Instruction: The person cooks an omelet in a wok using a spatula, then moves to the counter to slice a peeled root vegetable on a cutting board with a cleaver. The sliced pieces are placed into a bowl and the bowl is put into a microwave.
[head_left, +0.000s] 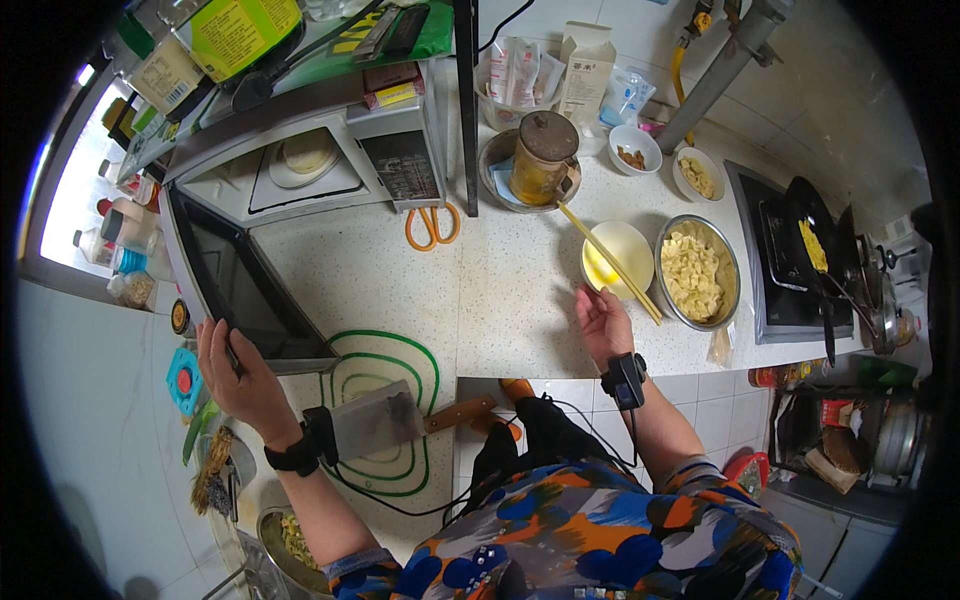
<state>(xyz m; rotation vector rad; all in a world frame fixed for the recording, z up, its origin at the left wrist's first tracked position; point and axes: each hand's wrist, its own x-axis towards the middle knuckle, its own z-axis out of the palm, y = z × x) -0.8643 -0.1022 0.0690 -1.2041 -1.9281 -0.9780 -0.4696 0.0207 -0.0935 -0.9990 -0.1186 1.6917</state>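
The microwave door (247, 277) is swung out from the microwave (401, 161). My left hand (240, 375) is at its free edge, fingers on the outer side and thumb on the inner side. A pale round bowl or dish (307, 154) stands inside the microwave. My right hand (604, 322) is palm up with fingers loosely bent, holding nothing. Its fingertips are at the near rim of a white bowl (634, 236) with yellow egg residue; whether they touch is unclear. Wooden chopsticks (600, 251) lie across that bowl.
A cleaver (382, 420) rests on a green-lined cutting board (375, 480). Orange-handled scissors (433, 229) lie by the microwave. Right of the white bowl are a steel bowl of cut pale food (697, 277) and a wok (806, 232) holding cooked egg. Behind stands a lidded jug (536, 169).
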